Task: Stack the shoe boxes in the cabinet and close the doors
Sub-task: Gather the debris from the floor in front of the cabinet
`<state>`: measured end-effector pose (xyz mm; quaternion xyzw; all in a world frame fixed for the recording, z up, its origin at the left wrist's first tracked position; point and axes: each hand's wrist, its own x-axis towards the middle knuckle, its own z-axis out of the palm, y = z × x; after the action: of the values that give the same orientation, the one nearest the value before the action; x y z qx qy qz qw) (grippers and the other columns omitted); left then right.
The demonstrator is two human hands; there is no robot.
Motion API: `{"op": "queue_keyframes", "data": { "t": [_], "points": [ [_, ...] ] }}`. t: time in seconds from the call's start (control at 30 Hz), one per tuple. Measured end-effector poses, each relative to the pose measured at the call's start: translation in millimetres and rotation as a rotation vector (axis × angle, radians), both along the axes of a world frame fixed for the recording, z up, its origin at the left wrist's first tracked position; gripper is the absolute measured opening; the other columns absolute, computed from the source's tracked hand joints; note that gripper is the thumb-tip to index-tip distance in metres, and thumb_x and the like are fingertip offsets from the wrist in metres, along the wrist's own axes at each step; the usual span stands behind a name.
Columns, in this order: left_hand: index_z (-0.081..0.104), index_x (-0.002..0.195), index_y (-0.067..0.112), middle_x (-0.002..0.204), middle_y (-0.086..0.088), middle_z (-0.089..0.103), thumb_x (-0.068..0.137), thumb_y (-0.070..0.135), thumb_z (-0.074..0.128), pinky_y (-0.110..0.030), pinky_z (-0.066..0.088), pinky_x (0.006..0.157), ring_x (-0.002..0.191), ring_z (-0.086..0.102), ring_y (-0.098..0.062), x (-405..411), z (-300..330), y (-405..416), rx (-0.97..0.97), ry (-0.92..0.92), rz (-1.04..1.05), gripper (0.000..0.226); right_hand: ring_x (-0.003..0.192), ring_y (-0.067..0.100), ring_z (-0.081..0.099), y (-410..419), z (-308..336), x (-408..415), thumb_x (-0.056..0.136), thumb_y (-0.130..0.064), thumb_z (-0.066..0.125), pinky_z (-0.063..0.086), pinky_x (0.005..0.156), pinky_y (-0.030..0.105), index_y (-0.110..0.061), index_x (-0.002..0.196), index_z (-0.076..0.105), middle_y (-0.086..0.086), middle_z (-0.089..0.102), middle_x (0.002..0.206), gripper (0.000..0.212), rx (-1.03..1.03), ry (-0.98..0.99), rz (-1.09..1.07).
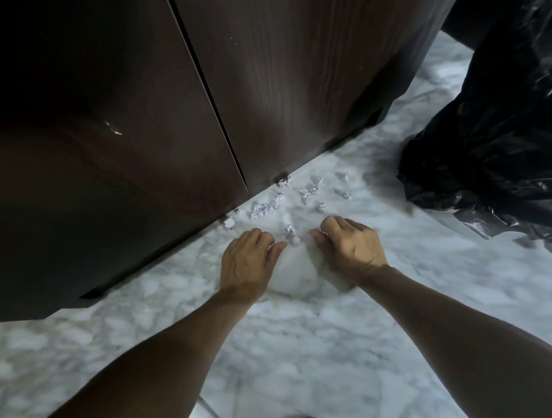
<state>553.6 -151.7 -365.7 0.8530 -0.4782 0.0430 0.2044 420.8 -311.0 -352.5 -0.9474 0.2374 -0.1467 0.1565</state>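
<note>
Dark wood-grain cabinet (295,83) fills the upper left, both doors flush, only a thin seam between them. No shoe boxes visible in this view; cabinet interior is hidden behind the doors.

White marble floor (336,347) below. Both hands are down on it, just in front of the cabinet base, holding a whitish translucent bag or sheet (294,270) that lies between them. Left hand (248,263) has fingers curled over the bag's left edge, thumb pointing inward. Right hand (351,243) has fingers bunched and curled at its right edge, knuckles up. Grip detail is blurred.

Small crumpled paper scraps (280,202) are scattered on the floor between the hands and the cabinet's bottom edge, a couple right at the fingertips.

Black plastic bin bag (500,132) sits crumpled on the floor at right, near the cabinet's corner.
</note>
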Motion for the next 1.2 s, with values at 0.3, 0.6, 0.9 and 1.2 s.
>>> {"op": "queue_keyframes", "data": {
  "t": [0.3, 0.6, 0.9, 1.2],
  "points": [
    [0.046, 0.06, 0.011, 0.057, -0.009, 0.054, 0.093, 0.038, 0.044, -0.032, 0.039, 0.045, 0.051, 0.055, -0.036, 0, 58, -32, -0.143, 0.101, -0.083, 0.043, 0.069, 0.043, 0.056, -9, 76, -17, 0.097, -0.03, 0.052, 0.045, 0.062, 0.043, -0.004, 0.077, 0.049, 0.02, 0.064, 0.073, 0.033, 0.234, 0.012, -0.133],
    [0.032, 0.057, 0.016, 0.046, 0.009, 0.025, 0.094, 0.027, 0.059, -0.028, 0.02, 0.05, 0.046, 0.028, -0.025, -25, 208, -124, -0.387, 0.129, -0.263, 0.046, 0.065, 0.04, 0.056, -42, 241, -51, 0.094, -0.035, 0.054, 0.045, 0.056, 0.041, -0.012, 0.073, 0.048, 0.02, 0.059, 0.068, 0.032, 0.007, -0.106, -0.155],
    [0.045, 0.058, 0.016, 0.06, 0.0, 0.046, 0.096, 0.042, 0.052, -0.029, 0.035, 0.059, 0.068, 0.055, -0.027, -106, 345, -254, -0.176, 0.242, -0.296, 0.047, 0.078, 0.029, 0.052, -142, 332, -120, 0.093, -0.038, 0.053, 0.036, 0.065, 0.03, -0.014, 0.062, 0.049, 0.013, 0.053, 0.079, 0.04, 0.12, -0.076, -0.639],
    [0.068, 0.085, 0.01, 0.098, -0.013, 0.071, 0.09, 0.047, 0.062, -0.03, 0.045, 0.072, 0.092, 0.066, -0.03, -154, 287, -306, 0.064, 0.443, -0.186, 0.038, 0.095, 0.03, 0.066, -188, 277, -147, 0.088, -0.023, 0.064, 0.056, 0.085, 0.036, -0.017, 0.091, 0.073, 0.011, 0.071, 0.101, 0.011, 0.418, -0.187, -0.836]
  ]
}}
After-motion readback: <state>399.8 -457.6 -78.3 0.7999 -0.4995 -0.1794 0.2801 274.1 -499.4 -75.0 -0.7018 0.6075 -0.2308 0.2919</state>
